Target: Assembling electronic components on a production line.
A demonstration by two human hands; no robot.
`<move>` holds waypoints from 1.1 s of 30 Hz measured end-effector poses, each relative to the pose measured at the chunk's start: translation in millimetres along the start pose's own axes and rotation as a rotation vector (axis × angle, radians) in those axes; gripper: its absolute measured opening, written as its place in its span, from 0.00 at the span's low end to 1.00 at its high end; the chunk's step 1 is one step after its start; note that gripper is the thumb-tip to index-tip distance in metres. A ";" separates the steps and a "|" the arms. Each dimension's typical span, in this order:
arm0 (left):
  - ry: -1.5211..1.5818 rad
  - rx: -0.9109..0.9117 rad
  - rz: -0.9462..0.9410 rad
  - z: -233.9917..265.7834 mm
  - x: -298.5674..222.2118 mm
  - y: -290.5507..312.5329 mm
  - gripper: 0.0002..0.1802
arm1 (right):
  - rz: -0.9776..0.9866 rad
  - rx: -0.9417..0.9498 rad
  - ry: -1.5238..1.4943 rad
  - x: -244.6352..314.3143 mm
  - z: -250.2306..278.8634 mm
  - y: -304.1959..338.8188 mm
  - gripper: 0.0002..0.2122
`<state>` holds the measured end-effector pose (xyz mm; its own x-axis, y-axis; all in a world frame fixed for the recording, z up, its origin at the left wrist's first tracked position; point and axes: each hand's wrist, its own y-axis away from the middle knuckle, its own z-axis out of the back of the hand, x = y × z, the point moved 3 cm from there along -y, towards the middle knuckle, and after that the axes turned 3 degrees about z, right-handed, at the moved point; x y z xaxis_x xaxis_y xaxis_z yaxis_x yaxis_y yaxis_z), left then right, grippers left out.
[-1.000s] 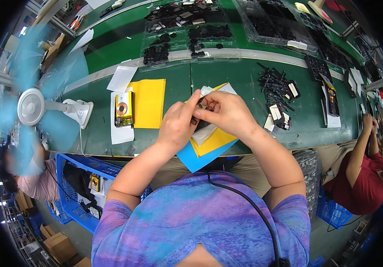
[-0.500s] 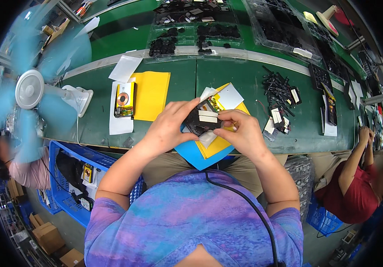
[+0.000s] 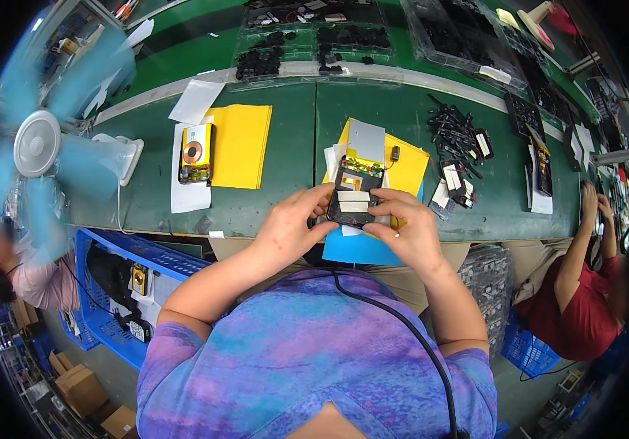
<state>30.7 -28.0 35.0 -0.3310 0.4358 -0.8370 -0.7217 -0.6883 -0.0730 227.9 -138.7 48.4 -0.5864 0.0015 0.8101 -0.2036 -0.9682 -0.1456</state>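
Casing point(image 3: 354, 218) now turned square, white strips point(image 3: 353, 207) fully accessible; held at opposite sides between fingers of left hand point(image 3: 292, 221) and right hand point(image 3: 410, 228).

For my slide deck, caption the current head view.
Left hand and right hand hold a black device at a green workbench.

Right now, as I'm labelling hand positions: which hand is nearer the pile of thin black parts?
The right hand, lower left of the pile, at the right edge of the black case; the left hand, at the case's left edge, is farther away.
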 end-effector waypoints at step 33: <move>-0.190 0.236 -0.332 -1.9 -24.7 -38.8 0.05 | -0.013 0.108 -0.017 -8.4 9.5 -15.0 0.15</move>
<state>68.1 -13.1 57.5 -0.1484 0.7248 -0.6728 -0.9193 -0.3519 -0.1763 243.3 -126.5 49.1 -0.5711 0.0106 0.8208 -0.1248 -0.9894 -0.0740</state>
